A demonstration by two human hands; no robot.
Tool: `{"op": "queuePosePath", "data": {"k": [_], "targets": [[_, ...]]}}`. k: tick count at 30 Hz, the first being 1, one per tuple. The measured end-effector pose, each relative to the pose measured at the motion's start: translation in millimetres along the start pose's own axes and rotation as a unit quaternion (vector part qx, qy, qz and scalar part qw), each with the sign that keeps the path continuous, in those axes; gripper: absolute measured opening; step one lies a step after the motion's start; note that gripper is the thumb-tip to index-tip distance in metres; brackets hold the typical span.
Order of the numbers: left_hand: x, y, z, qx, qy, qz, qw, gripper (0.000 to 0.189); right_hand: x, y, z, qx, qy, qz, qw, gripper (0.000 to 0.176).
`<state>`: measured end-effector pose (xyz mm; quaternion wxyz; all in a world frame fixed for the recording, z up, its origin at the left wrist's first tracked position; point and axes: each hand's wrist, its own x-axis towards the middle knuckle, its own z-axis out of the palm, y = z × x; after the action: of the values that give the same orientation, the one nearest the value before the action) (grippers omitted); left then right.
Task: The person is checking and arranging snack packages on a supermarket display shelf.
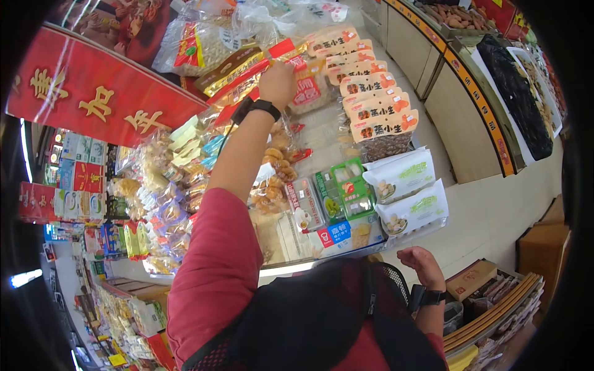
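My left hand (pixel 277 85) reaches to the far part of the display, at the gold and red packages (pixel 245 75). Its fingers are bent over the edge of a package, and their tips are hard to make out. Beside it lies a clear bag with a red label (pixel 306 89). Low on the right, my right hand (pixel 422 266) hovers near the front edge of the display, fingers loosely curled and apart, with nothing in them. White and green packages (pixel 411 210) lie just beyond it.
Orange-topped bags (pixel 385 125) stand in a row on the right of the display. Bagged pastries (pixel 179 198) fill the left side, under a red banner (pixel 99 93). A wooden-edged shelf (pixel 495 312) stands at the lower right, a counter (pixel 464 111) at the upper right.
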<state>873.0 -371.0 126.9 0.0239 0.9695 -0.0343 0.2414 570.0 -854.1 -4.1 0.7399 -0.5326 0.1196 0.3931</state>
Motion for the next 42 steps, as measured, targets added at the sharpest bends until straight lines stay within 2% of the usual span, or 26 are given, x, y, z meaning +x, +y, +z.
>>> {"op": "queuePosePath", "data": {"k": [2,4,6,8,10,12,14,17,21,22,24,27,30,32,33,35,36,38,39,40,42], "targets": [[-3,-2,-29,-0.028,0.010,0.003,1.000,0.019,3,-2,1,-0.013,-0.012,0.001,1.000,0.042],[-5,-6,-64,-0.052,0.121,0.038,0.991,0.017,5,-7,7,-0.020,-0.029,-0.001,0.999,0.042],[-9,-17,-112,-0.082,0.125,0.022,0.989,0.019,8,-12,16,-0.024,-0.032,0.001,0.999,0.042],[-24,-26,-162,-0.115,0.170,-0.004,0.979,0.022,10,-15,24,-0.041,-0.049,-0.014,0.998,0.042],[-46,-43,-207,-0.268,0.168,-0.059,0.947,0.022,11,-16,29,-0.049,-0.059,-0.008,0.997,0.042],[-76,-43,-256,-0.399,0.180,-0.086,0.895,0.019,9,-25,40,-0.085,-0.122,0.019,0.989,0.041],[-110,-40,-301,-0.426,0.190,-0.102,0.879,0.018,11,-25,54,-0.101,-0.129,0.009,0.987,0.041],[-169,-46,-344,-0.386,0.160,-0.139,0.898,0.021,19,-24,79,-0.124,-0.149,-0.009,0.981,0.040],[-256,-39,-365,-0.317,0.075,-0.211,0.922,0.019,33,-21,124,-0.149,-0.198,-0.017,0.969,0.036],[-278,-35,-371,-0.261,0.035,-0.236,0.936,0.019,37,-20,136,-0.155,-0.215,-0.015,0.964,0.036],[-310,-28,-376,-0.188,-0.050,-0.227,0.954,0.018,42,-14,155,-0.168,-0.228,0.001,0.959,0.035],[-357,-40,-375,-0.218,-0.116,-0.250,0.936,0.016,46,-14,181,-0.199,-0.245,0.018,0.949,0.034],[-388,-49,-375,-0.242,-0.116,-0.225,0.937,0.016,56,-13,198,-0.216,-0.273,0.025,0.937,0.034],[-398,-48,-379,-0.236,-0.117,-0.250,0.932,0.016,63,-14,214,-0.244,-0.305,0.032,0.920,0.048],[-399,-47,-381,-0.223,-0.123,-0.209,0.944,0.016,65,-13,226,-0.247,-0.309,0.034,0.918,0.048],[-395,-44,-380,-0.223,-0.132,-0.138,0.956,0.017,64,-16,256,-0.269,-0.309,-0.060,0.910,0.076],[-391,-41,-377,-0.225,-0.127,-0.139,0.956,0.017,63,-20,269,-0.274,-0.308,-0.060,0.909,0.076],[-378,-34,-370,-0.244,-0.108,-0.071,0.961,0.016,61,-28,294,-0.299,-0.352,-0.162,0.872,0.096],[-370,-30,-365,-0.268,-0.109,-0.075,0.954,0.015,61,-31,304,-0.303,-0.362,-0.216,0.855,0.097],[-361,-26,-359,-0.272,-0.102,-0.071,0.954,0.015,57,-33,311,-0.310,-0.358,-0.220,0.853,0.097],[-342,-18,-347,-0.336,-0.099,-0.090,0.932,0.017,47,-39,323,-0.297,-0.403,-0.154,0.852,0.093]]}}
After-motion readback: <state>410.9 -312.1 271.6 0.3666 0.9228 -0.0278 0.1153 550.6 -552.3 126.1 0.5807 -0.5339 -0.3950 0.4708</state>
